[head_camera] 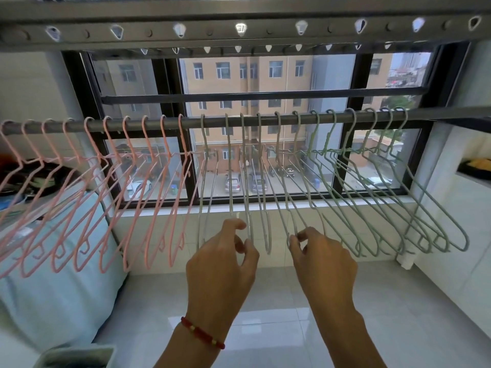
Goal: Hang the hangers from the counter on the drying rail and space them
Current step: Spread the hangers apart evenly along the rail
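A grey drying rail [191, 122] runs across the window. Several pink hangers [106, 197] hang on its left half, several white ones [261, 197] in the middle and several pale green ones [372, 197] on the right. My left hand [223, 261], with a red bead bracelet on the wrist, pinches the lower end of a white hanger [249, 232]. My right hand [321, 258] pinches the lower end of another white hanger [291, 232] just to the right. Both hands are below the rail, at the middle of the row.
A white tiled counter [265, 301] lies under the hands. A pale blue cushion [53, 274] sits at the left, clutter behind it. A grey perforated overhead rack [239, 30] spans the top. A white wall with a niche [475, 166] stands at the right.
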Available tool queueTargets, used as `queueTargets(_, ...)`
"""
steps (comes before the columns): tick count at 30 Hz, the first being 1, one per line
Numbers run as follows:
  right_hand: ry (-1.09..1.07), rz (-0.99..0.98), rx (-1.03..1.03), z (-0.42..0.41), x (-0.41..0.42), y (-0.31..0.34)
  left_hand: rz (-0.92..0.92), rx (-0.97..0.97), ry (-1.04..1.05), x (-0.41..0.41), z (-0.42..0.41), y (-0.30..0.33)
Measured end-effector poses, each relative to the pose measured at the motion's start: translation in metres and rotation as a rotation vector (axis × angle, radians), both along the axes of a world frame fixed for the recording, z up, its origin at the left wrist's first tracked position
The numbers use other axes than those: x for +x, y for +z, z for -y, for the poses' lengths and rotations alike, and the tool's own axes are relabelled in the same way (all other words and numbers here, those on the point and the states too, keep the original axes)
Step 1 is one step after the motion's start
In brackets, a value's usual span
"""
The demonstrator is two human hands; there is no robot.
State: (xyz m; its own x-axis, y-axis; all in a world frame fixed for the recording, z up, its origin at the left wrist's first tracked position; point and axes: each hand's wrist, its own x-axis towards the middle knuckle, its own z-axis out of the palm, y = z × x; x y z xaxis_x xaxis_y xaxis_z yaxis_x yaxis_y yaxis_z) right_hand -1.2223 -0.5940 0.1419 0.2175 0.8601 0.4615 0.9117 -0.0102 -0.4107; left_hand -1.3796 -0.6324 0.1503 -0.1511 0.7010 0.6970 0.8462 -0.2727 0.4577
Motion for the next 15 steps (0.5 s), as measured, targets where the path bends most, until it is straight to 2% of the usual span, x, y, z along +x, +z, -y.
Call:
queueTargets(7, 0.017, -0.023, 0.042, 0.003, 0.004, -0.001, -0.007, 0.000, -0.017, 0.004, -0.001, 0.000)
queueTargets(12, -0.047, -0.222, 0.278, 0.009, 0.025, 0.012, -0.009, 0.013, -0.007, 0.006, -0.001, 0.000)
queueTargets(15, -0.108, -0.169, 0.250, 0.001, 0.036, 0.013, -0.012, 0.023, -0.005, 0.007, -0.002, 0.001)
